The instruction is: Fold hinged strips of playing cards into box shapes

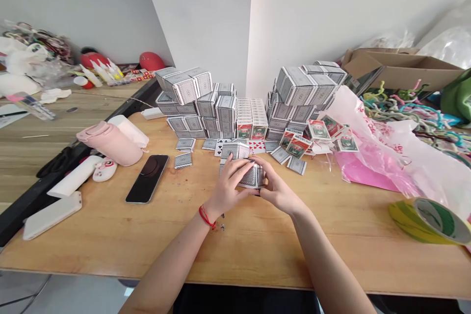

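Note:
Both my hands are closed around a block of playing cards [250, 176] with grey patterned backs, low over the front middle of the table. My left hand [230, 184] grips its left side and top, and my right hand [276, 187] holds its right side. Just behind is another block of grey-backed cards [234, 149]. Farther back, large card stacks rise at the left [195, 103] and right [303, 93]. Between them stand two rows of red and white card boxes [252, 117]. Loose cards [183, 160] and several card boxes [299, 145] lie about.
A black phone [147, 179], a pink bottle [110, 143] and a white power bank [53, 216] lie at the left. Pink and white plastic bags [379, 157], a yellow tape roll [429, 221] and an open cardboard box [405, 64] are at the right.

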### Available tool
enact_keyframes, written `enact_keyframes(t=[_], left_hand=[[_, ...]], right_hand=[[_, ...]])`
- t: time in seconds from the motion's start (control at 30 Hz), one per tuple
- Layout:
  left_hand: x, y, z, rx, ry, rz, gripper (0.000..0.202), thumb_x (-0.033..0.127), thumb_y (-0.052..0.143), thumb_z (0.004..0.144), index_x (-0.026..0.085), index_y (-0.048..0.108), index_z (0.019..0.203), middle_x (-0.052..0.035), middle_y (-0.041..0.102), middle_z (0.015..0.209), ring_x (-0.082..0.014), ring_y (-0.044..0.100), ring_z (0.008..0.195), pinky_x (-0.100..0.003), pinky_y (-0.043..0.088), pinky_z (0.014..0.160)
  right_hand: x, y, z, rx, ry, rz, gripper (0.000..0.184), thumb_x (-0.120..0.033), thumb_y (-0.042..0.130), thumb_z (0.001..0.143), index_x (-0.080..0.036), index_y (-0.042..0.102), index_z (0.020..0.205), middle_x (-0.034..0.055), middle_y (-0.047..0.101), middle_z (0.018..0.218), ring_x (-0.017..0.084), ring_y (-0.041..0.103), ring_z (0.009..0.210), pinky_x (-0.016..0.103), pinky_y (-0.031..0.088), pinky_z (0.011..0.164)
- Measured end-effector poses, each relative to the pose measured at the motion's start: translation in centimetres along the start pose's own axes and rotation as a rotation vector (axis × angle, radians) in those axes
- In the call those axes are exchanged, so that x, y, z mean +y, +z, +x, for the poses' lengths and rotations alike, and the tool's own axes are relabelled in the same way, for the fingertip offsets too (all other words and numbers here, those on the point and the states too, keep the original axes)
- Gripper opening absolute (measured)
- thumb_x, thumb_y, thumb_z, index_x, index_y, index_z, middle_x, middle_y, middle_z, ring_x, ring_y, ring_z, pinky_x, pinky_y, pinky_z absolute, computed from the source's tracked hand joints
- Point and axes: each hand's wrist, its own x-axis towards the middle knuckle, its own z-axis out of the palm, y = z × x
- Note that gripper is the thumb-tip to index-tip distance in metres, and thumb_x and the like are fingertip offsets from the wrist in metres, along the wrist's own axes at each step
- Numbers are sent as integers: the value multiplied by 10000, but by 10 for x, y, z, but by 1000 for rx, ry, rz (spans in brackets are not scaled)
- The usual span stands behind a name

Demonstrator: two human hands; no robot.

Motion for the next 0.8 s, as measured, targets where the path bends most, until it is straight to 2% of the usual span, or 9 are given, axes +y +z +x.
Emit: enact_keyframes(t=[0.17,0.37,0.5,0.8], left_hand=[[-3,-4,-1,24,-49,-43,678,444,601,729,238,332,1316,-108,482,1224,-246,450,1169,-527,238,1067],[1,-13,-1,-22,-48,-102,558,281,511,799,208,333,1322,-116,441,1281,-251,411,1205,-527,217,1073],[7,-14,1,13,-62,-95,557,228,479,769,208,353,1310,-108,453,1269,-253,434,1181,-524,235,1065],[15,-15,6,0,-151,-107,550,198,505,741,214,383,1277,-88,473,1236,-231,443,1165,-501,220,1084]], right_hand=[[0,-3,1,-53,14,68,677,-189,614,680,-304,375,1303,68,438,1298,221,469,1131,355,459,876],[1,-3,2,-71,26,124,639,-229,647,693,-285,401,1280,78,493,1233,211,521,1055,352,486,831],[2,-2,3,-71,30,157,623,-221,644,701,-279,406,1274,84,500,1224,218,528,1044,354,499,810],[8,1,4,-13,20,36,670,-137,626,661,-281,395,1274,81,457,1277,224,513,1070,348,499,800]])
